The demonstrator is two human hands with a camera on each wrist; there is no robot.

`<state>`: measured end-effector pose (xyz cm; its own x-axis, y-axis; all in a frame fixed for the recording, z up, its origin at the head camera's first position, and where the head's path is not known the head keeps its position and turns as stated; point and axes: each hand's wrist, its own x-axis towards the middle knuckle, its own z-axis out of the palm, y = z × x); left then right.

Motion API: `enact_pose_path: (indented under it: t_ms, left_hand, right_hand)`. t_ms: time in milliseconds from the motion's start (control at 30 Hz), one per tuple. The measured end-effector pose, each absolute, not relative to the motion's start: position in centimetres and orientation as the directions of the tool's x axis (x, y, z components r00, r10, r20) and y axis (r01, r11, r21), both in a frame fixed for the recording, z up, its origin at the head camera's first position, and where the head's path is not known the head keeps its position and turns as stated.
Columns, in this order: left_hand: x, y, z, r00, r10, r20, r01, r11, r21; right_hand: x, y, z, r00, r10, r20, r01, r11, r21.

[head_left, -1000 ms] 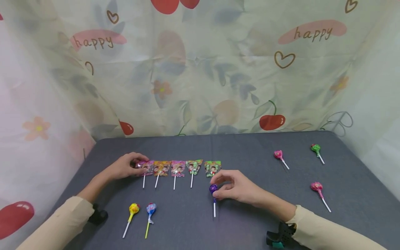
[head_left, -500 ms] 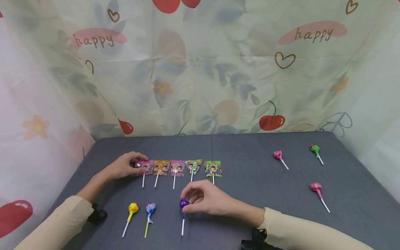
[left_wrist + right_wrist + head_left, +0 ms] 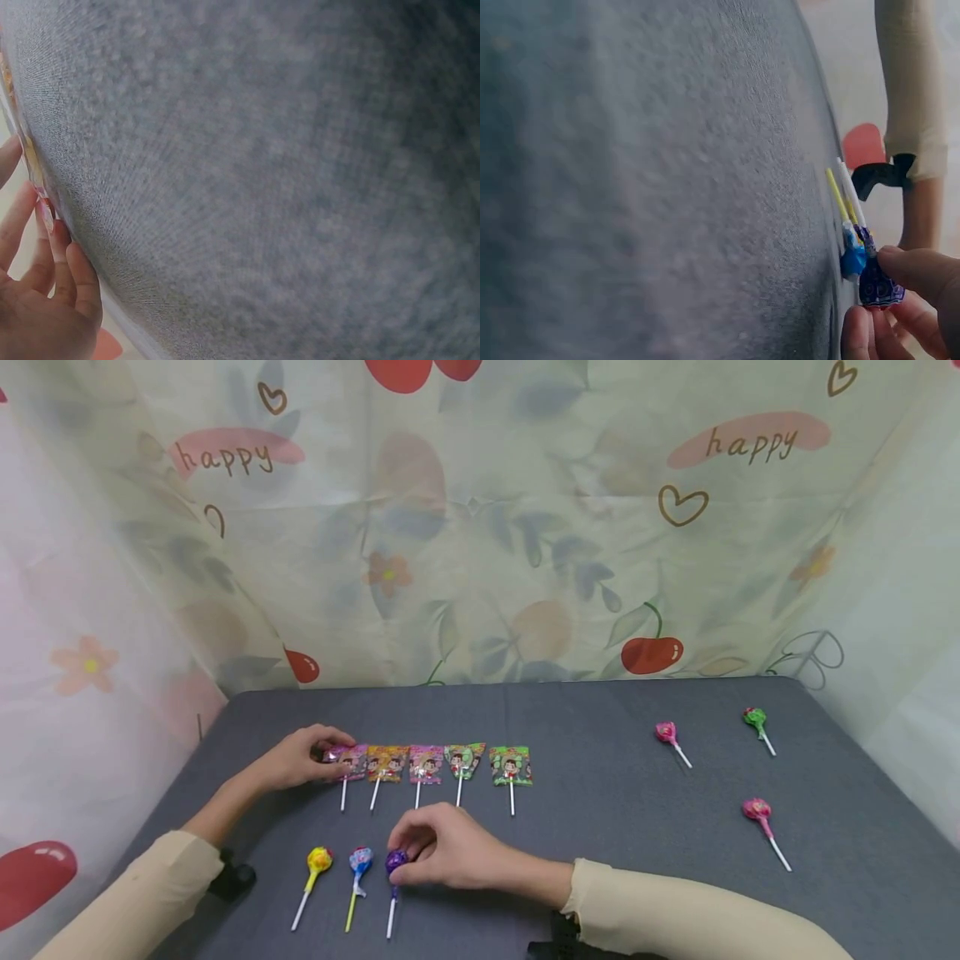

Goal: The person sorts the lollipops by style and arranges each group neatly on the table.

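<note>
My right hand (image 3: 457, 852) pinches the purple-wrapped head of a lollipop (image 3: 396, 860), its white stick pointing toward the near edge. Right beside it lies a blue lollipop (image 3: 361, 860) with a yellow-green stick; a yellow lollipop (image 3: 319, 858) is farther left. Behind them runs a row of flat-packed lollipops. At its left end, my left hand (image 3: 300, 756) has thumb and fingers around the wrapper edge of a pink-purple lollipop (image 3: 351, 762). In the left wrist view, the fingertips (image 3: 60, 234) meet that wrapper. The right wrist view shows the purple wrapper (image 3: 877, 285) between thumb and fingers.
Along the row sit an orange packet (image 3: 387, 763), a pink packet (image 3: 427, 764) and two green packets, one at the right end (image 3: 511, 766). At right lie a green lollipop (image 3: 755, 718), a pink one (image 3: 666, 732) and another pink one (image 3: 757, 810). A printed curtain (image 3: 480, 543) hangs behind the grey table (image 3: 600, 827).
My right hand has carried the purple lollipop left and toward the near edge, from below the right-end green packet to beside the blue lollipop. The left hand has stayed in place.
</note>
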<state>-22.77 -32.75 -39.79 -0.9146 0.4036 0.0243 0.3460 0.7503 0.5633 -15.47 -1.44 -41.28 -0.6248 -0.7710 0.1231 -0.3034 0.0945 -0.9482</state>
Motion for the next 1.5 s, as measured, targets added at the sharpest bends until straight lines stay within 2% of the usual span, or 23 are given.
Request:
enact_pose_path:
  t_ms: [367, 800, 1233, 1500]
  left_hand:
    - [-22.9, -32.8, -39.9, -0.915, 0.404, 0.018, 0.341, 0.748, 0.569]
    - [-22.9, -32.9, -39.9, -0.912, 0.409, 0.026, 0.348, 0.740, 0.575]
    - [-22.8, -32.9, -39.9, -0.912, 0.409, 0.017, 0.345, 0.746, 0.570]
    - [-22.8, -32.8, -39.8, -0.910, 0.413, 0.031, 0.358, 0.746, 0.562]
  right_hand:
    - [-15.8, -2.1, -41.4, -0.658, -0.748, 0.090, -0.332, 0.180, -0.926]
    - [-15.8, -2.3, -41.1, -0.654, -0.753, 0.067, -0.355, 0.227, -0.907]
    - [-15.8, -1.5, -40.9, -0.678, -0.732, 0.066, -0.311, 0.205, -0.928]
    - [-16.6, 1.7, -40.2, -0.646, -0.759, 0.082, -0.279, 0.134, -0.951]
